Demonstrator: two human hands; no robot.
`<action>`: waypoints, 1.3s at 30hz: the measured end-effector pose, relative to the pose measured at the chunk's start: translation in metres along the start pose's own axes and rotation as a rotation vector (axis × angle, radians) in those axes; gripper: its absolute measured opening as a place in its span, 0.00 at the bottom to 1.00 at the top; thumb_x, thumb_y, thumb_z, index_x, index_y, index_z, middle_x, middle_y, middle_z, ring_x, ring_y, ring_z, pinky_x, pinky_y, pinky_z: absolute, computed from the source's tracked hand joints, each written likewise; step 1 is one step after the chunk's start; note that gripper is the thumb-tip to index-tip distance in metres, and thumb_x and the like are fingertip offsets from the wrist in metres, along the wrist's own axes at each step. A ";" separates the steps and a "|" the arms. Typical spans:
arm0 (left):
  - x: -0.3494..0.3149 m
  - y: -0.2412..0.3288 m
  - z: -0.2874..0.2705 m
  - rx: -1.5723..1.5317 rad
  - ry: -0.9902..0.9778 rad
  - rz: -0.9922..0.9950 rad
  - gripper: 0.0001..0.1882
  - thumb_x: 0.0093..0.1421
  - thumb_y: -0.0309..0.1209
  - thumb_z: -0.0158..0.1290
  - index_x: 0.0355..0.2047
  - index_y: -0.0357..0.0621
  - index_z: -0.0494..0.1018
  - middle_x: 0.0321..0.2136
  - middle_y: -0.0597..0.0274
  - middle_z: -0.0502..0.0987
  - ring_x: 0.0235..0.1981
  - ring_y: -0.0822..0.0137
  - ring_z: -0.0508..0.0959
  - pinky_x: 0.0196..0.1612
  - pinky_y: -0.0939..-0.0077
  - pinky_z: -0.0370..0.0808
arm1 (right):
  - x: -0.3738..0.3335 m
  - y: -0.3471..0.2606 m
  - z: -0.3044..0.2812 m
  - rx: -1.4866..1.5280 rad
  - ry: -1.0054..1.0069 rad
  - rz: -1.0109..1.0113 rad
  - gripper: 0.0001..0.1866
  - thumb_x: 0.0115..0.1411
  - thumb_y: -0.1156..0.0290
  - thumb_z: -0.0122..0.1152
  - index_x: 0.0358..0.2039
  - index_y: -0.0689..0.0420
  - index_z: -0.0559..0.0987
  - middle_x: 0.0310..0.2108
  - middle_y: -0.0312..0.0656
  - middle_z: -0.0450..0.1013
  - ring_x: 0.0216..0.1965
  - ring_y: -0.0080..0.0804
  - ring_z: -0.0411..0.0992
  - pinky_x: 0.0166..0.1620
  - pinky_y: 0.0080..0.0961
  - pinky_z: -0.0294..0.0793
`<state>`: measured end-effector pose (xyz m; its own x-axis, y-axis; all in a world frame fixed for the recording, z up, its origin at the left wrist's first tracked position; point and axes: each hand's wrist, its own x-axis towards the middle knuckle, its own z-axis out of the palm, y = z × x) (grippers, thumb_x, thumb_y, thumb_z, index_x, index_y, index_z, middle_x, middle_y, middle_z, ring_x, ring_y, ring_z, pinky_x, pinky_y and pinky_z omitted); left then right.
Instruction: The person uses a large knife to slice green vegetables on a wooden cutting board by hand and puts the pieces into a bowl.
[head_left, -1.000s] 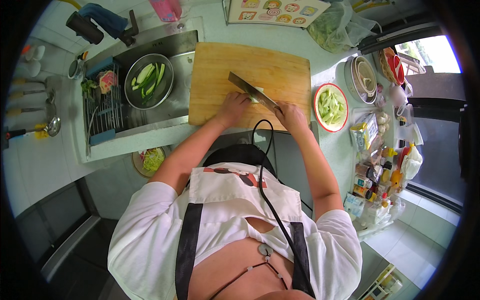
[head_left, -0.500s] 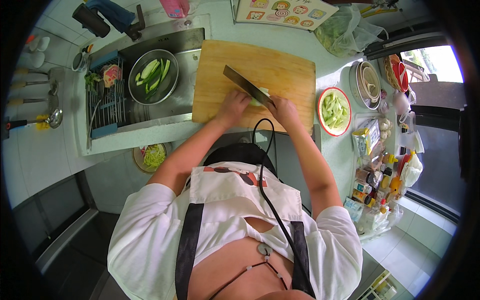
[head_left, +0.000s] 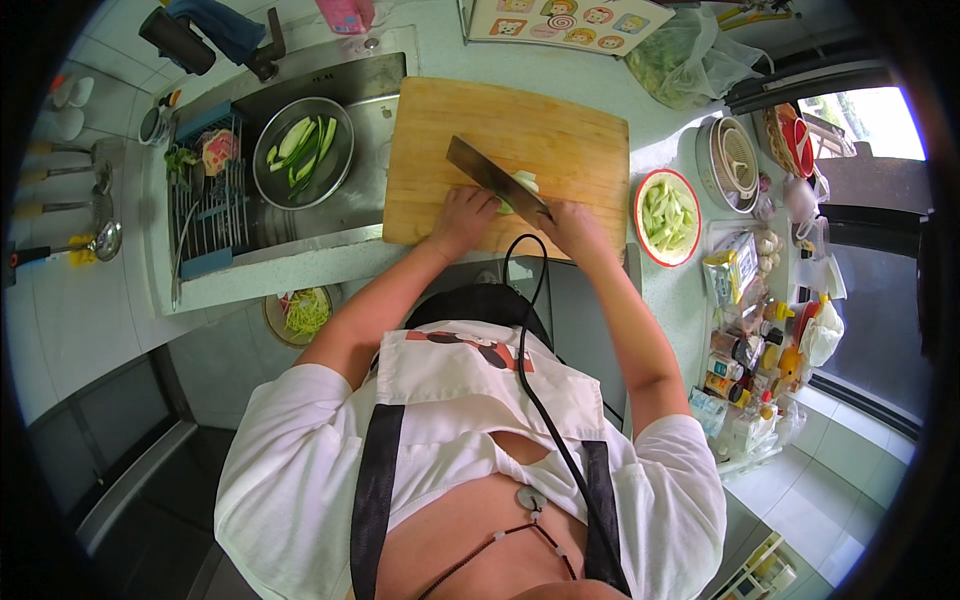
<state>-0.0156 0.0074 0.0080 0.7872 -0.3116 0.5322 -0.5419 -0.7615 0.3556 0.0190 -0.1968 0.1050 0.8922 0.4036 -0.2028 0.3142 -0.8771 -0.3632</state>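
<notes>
A wide-bladed cleaver (head_left: 482,166) slants over the wooden cutting board (head_left: 570,140), its tip pointing to the far left. My right hand (head_left: 578,230) is closed round its handle near the board's front edge. Close to the blade's near side, my left hand (head_left: 467,218) rests on the board with curled fingers. They press on a pale green piece of vegetable, mostly hidden by the fingers and blade. Beyond the blade lie pale cut vegetable pieces (head_left: 526,181); their exact kind does not show.
Left of the board, a metal pan (head_left: 345,178) with green vegetable pieces sits in the sink (head_left: 378,120), beside a dish rack (head_left: 210,222). A red-rimmed bowl (head_left: 640,218) of pale green strips stands right. Bottles and packets (head_left: 740,350) crowd the far right. A black cord (head_left: 532,370) hangs before me.
The cleaver's handle end has come slightly toward me, and more of the pale pieces show beyond the blade. My left hand stays in nearly the same place.
</notes>
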 end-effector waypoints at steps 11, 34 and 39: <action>0.015 0.005 -0.027 -0.226 -0.203 -0.178 0.15 0.44 0.21 0.51 0.36 0.41 0.72 0.39 0.56 0.71 0.44 0.53 0.69 0.44 0.64 0.70 | 0.016 -0.001 0.025 -0.003 0.067 -0.063 0.12 0.55 0.60 0.54 0.31 0.56 0.73 0.25 0.50 0.74 0.29 0.49 0.73 0.32 0.43 0.71; 0.011 -0.013 0.015 -0.097 -0.057 0.058 0.15 0.47 0.26 0.49 0.37 0.41 0.71 0.38 0.56 0.71 0.44 0.54 0.69 0.46 0.65 0.70 | 0.015 -0.013 0.009 -0.086 0.004 0.076 0.14 0.57 0.58 0.52 0.31 0.57 0.73 0.26 0.50 0.74 0.30 0.50 0.72 0.33 0.43 0.71; -0.004 -0.009 0.008 -0.124 -0.047 -0.003 0.13 0.47 0.28 0.50 0.35 0.44 0.72 0.38 0.58 0.72 0.45 0.56 0.69 0.46 0.65 0.69 | 0.018 -0.012 0.016 -0.006 0.083 0.017 0.13 0.57 0.58 0.53 0.30 0.57 0.74 0.25 0.50 0.73 0.29 0.51 0.72 0.32 0.43 0.70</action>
<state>-0.0114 0.0112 -0.0037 0.7998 -0.3380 0.4960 -0.5699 -0.6871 0.4507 0.0262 -0.1752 0.0912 0.9212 0.3658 -0.1328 0.3006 -0.8855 -0.3544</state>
